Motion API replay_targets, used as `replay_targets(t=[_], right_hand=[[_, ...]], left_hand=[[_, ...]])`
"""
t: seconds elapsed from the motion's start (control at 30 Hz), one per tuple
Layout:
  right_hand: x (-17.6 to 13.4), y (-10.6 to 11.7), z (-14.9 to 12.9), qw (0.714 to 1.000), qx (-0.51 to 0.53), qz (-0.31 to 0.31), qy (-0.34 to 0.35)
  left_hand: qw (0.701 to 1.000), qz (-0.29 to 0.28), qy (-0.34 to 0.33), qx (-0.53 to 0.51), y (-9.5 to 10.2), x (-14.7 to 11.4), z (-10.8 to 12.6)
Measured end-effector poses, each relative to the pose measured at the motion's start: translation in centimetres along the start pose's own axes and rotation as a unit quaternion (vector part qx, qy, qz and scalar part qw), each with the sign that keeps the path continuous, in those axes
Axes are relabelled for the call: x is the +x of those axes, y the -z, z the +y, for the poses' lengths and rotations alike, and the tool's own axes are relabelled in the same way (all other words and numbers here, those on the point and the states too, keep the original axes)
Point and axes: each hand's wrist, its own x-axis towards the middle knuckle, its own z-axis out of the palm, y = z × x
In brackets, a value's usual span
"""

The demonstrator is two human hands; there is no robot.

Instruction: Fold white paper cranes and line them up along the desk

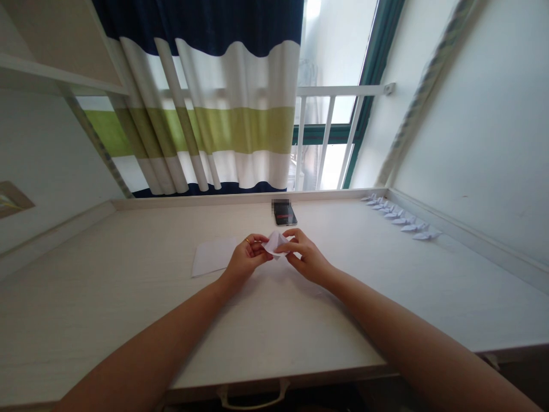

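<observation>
Between my two hands, a little above the table, is a partly folded piece of white paper (277,242) with a raised peak in its middle. My left hand (249,254) pinches its left edge between thumb and fingers; a ring shows on one finger. On the opposite side my right hand (303,253) grips the paper, with a fingertip pressed on its front face. A stack of white paper sheets (210,256) lies flat just left of my left hand. Beyond the hands rests a dark phone (285,214).
Several folded white paper cranes (403,220) stand in a slanting row at the back right of the white table (128,297). A raised ledge runs along the back and sides. A striped curtain (206,126) and a window railing (338,90) are behind. A drawer handle (254,405) sticks out in front.
</observation>
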Motion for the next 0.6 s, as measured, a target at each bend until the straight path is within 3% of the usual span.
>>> replay_targets(t=[0.3,0.6], right_hand=[[0.01,0.16,0.21,1.0,-0.008,-0.001,-0.006],[0.03,0.27,0.0,0.999,0.014,-0.023,0.018]], left_hand=[[0.997,-0.002,0.029,-0.077,-0.17,-0.43,0.61],[0.998,-0.01,0.025,-0.056,-0.39,-0.52,0.36]])
